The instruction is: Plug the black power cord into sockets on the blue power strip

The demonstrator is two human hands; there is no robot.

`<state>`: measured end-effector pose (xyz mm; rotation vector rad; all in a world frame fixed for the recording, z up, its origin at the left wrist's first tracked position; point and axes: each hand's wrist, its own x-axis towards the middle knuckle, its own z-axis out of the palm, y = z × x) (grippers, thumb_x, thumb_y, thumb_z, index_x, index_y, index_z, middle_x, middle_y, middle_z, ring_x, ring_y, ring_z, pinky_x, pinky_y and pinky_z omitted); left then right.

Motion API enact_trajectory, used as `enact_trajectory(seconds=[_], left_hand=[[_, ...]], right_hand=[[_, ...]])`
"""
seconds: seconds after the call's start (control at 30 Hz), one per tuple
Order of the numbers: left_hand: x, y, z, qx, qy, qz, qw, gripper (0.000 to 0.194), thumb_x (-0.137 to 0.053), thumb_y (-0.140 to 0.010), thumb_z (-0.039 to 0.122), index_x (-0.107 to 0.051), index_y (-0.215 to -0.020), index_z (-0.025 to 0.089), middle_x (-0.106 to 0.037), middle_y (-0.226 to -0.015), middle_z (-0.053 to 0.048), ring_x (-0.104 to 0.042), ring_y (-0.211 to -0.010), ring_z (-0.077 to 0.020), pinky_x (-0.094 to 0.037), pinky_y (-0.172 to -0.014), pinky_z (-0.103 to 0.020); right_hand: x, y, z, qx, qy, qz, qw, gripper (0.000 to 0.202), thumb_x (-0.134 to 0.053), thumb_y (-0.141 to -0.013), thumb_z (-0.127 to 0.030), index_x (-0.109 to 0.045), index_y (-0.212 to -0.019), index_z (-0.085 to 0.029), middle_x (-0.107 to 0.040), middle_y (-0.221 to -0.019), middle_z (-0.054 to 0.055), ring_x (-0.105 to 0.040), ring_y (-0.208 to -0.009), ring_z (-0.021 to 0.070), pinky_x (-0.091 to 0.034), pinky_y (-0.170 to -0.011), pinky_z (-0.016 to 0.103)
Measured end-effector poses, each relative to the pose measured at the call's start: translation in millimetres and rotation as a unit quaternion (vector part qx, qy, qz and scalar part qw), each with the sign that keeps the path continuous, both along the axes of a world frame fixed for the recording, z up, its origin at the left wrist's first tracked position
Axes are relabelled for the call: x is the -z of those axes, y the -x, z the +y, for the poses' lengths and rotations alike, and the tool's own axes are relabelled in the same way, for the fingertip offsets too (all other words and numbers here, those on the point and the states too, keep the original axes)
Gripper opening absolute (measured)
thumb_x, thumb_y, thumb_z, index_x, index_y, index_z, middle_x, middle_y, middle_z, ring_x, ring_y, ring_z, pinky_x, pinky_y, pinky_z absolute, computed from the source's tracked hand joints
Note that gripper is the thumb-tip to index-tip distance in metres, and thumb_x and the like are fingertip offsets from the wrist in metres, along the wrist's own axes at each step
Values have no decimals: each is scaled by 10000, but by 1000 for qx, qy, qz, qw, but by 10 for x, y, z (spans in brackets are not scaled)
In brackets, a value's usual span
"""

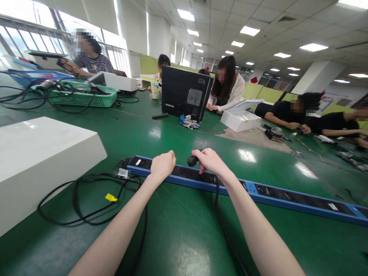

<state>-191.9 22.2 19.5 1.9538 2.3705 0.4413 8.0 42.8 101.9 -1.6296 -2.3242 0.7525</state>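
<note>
A long blue and black power strip [278,196] lies across the green table, its sockets facing up. My left hand [163,165] is closed over the strip's left part, fingers wrapped on its far edge. Just above the strip, my right hand [209,160] grips a black power plug [192,161], whose end points left, apart from the sockets. From that hand's side a black cord [219,213] runs down toward me. Left of my left arm lies a loosely coiled black cable [76,194] with a yellow tag [111,197].
A white box [41,153] stands at the left. Behind are a green basket [83,96] of cables, a black monitor [185,93], gloves [189,122] and an open white carton [240,118]. Several people sit around the table [136,132].
</note>
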Motion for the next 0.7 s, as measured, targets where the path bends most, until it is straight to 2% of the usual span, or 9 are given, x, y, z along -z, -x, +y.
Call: enact_trajectory(seconds=[0.07,0.17,0.33,0.5,0.7], left_hand=[[7,-1,0,0,-4,2,1000,366,-304,-1009,339,-631,-1117,215,-758,-986,-121,-724,-924,-244,-506,-841,-344],[16,5,2,4,-12,3,1000,359,-307,-1005,330,-636,-1095,217,-757,-973,-113,-724,-914,-256,-512,-815,-351],[25,21,11,4,-14,1,1000,351,-321,-1004,335,-639,-1094,215,-758,-973,-109,-723,-913,-244,-509,-819,-339],[37,25,20,4,-9,-2,1000,370,-309,-1009,355,-637,-1109,218,-758,-993,-110,-719,-935,-248,-508,-837,-350],[41,22,15,1,-6,-5,1000,377,-306,-1011,345,-634,-1134,204,-756,-1017,-121,-715,-962,-243,-503,-871,-354]], right_hand=[[4,-142,33,30,6,6,1000,535,-435,-958,-553,-697,-745,-138,-670,-544,74,-673,-589,185,-485,-681,246],[109,-268,90,58,16,5,998,543,-440,-951,-561,-679,-708,-138,-656,-525,68,-655,-557,167,-469,-654,227],[270,-177,134,2,13,-58,998,563,-413,-954,-565,-669,-678,-146,-671,-546,66,-650,-550,158,-447,-618,218],[205,39,166,-1,-5,-159,987,501,-409,-961,-516,-725,-794,-165,-698,-587,63,-690,-662,201,-471,-688,256],[100,206,138,12,-30,-215,976,530,-393,-985,-525,-753,-886,-149,-737,-704,112,-719,-863,240,-480,-825,282]])
